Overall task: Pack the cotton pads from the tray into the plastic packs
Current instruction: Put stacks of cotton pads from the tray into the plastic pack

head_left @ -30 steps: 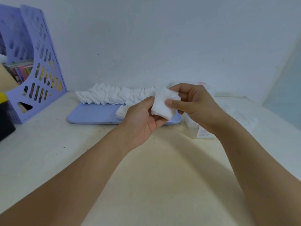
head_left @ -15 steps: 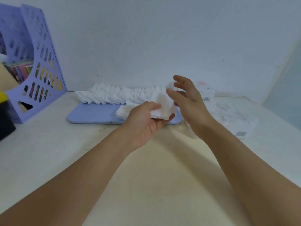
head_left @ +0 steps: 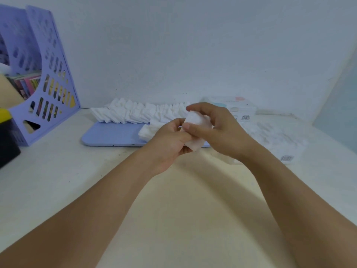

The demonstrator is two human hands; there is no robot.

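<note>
Both hands meet over the tray's [head_left: 108,136] near edge: left hand [head_left: 168,144] and right hand [head_left: 218,132] pinch 1 stack of cotton pads [head_left: 195,130]. More pads [head_left: 139,113] line the tray at 11 o'clock, plastic packs [head_left: 274,136] at 3 o'clock.

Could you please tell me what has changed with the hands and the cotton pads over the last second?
The right hand, which had let go and opened half a second ago, has closed on the stack of pads again. The left hand kept holding it. The tray and its row of pads stayed put.
</note>
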